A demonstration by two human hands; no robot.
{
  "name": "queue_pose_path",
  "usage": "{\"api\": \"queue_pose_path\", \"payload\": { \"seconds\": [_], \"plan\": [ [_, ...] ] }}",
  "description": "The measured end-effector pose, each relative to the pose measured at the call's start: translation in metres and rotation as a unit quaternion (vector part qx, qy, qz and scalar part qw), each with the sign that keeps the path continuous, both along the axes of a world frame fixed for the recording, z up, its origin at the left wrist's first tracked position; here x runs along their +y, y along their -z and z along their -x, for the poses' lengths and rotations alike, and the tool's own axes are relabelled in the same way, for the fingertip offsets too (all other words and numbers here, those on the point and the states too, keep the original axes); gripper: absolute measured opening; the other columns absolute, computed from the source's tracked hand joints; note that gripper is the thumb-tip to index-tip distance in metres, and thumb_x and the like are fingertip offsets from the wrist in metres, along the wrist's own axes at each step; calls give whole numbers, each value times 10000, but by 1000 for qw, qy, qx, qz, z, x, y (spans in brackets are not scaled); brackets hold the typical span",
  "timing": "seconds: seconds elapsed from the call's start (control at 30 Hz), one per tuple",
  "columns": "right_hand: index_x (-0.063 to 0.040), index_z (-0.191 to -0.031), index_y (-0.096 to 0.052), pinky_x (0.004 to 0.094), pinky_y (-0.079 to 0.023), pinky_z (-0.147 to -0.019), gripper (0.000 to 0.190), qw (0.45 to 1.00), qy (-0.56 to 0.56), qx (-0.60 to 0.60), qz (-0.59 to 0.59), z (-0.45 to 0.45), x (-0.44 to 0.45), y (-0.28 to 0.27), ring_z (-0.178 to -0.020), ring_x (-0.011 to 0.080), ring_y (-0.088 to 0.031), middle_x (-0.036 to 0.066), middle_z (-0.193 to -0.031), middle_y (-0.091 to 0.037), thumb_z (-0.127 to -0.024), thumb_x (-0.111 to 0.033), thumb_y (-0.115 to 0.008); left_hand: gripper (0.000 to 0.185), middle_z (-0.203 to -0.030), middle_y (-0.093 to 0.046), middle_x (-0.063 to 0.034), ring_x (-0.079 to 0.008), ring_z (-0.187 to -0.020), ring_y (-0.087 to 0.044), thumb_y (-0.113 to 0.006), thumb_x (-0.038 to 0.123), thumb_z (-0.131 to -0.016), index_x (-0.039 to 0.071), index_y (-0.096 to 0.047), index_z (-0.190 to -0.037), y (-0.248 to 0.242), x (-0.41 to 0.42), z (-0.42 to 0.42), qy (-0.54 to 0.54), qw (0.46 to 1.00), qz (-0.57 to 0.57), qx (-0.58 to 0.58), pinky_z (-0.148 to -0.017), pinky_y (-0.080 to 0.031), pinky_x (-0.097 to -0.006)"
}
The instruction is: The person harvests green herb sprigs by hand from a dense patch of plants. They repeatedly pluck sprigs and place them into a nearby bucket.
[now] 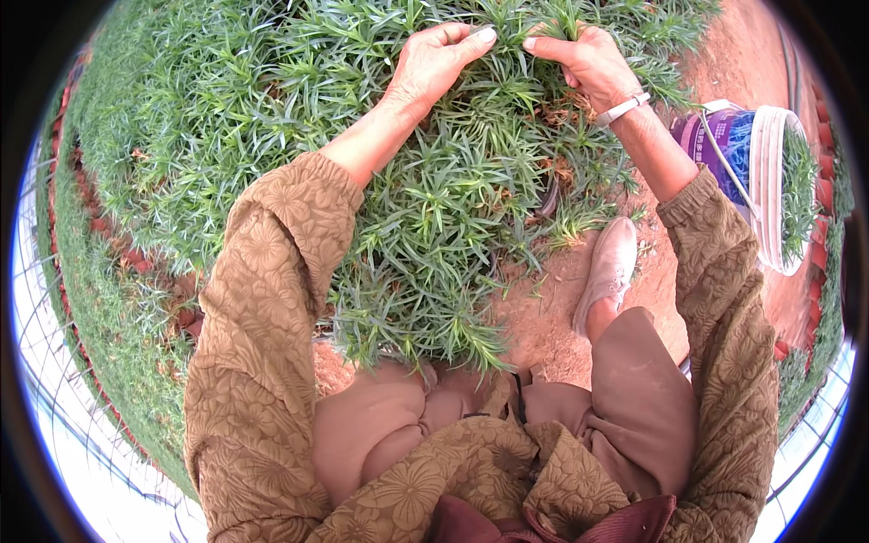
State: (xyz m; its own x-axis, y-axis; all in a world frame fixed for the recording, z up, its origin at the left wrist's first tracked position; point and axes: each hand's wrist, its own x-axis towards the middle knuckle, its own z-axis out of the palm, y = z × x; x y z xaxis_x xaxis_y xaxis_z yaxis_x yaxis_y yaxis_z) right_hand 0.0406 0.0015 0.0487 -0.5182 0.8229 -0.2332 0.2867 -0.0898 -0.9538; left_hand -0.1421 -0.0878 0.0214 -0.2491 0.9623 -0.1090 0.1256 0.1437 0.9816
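Narrow-leaved green plants [434, 203] grow densely before me. At the top, my left hand [438, 61] pinches a small, thin greyish thing [483, 29] between thumb and index finger; whether it is a blade or a leaf I cannot tell. Just to its right, my right hand [590, 60], with a white band at the wrist, has its fingers closed around a green leafy shoot [562, 17] among the plants. The two thumbs point towards each other, a short gap apart. The lower ends of the shoot are hidden by the fingers.
A white plastic bucket [766, 183] with a purple and blue print lies on its side at the right, cut green shoots [798, 197] inside. My shoe [607, 268] rests on reddish soil [543, 326]. Red edging [823, 183] runs behind the bucket; more plants [122, 326] grow at the left.
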Motion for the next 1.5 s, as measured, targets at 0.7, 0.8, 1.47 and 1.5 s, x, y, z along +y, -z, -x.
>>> {"api": "queue_pose_path", "payload": {
  "seconds": [0.7,0.8,1.47,1.5],
  "plan": [
    [6,-870,-670,242,-376,-470,130,999,-14,32,3,18,-1,-11,-542,87,-509,27,-725,-640,-762,-66,-659,385,-859,-677,-22,-106,-771,-600,-746,269,-656,90,-692,-993,4,19,-3,61,989,103,86,-759,-461,-267],
    [1,-797,-663,253,-351,-422,103,999,-23,-23,24,18,4,-10,-469,89,-474,29,-651,-623,-764,-96,-660,355,-835,-680,-26,-109,-742,-600,-756,274,-647,101,-708,-953,8,21,-4,58,990,88,90,-741,-466,-269],
    [-67,-899,-624,249,-414,-493,144,998,-37,18,-50,3,-28,-23,-537,134,-513,47,-755,-619,-776,-139,-646,310,-987,-627,-89,-222,-896,-604,-749,287,-654,101,-702,-897,23,15,-5,18,976,-45,211,-818,-458,-315],
    [-63,-930,-651,177,-331,-417,147,999,-30,-21,-15,-3,-21,-27,-447,16,-417,13,-749,-628,-823,-158,-614,310,-1023,-620,-88,-229,-926,-600,-742,275,-667,107,-699,-924,18,12,-8,34,981,-43,185,-838,-455,-319]
  ]
}}
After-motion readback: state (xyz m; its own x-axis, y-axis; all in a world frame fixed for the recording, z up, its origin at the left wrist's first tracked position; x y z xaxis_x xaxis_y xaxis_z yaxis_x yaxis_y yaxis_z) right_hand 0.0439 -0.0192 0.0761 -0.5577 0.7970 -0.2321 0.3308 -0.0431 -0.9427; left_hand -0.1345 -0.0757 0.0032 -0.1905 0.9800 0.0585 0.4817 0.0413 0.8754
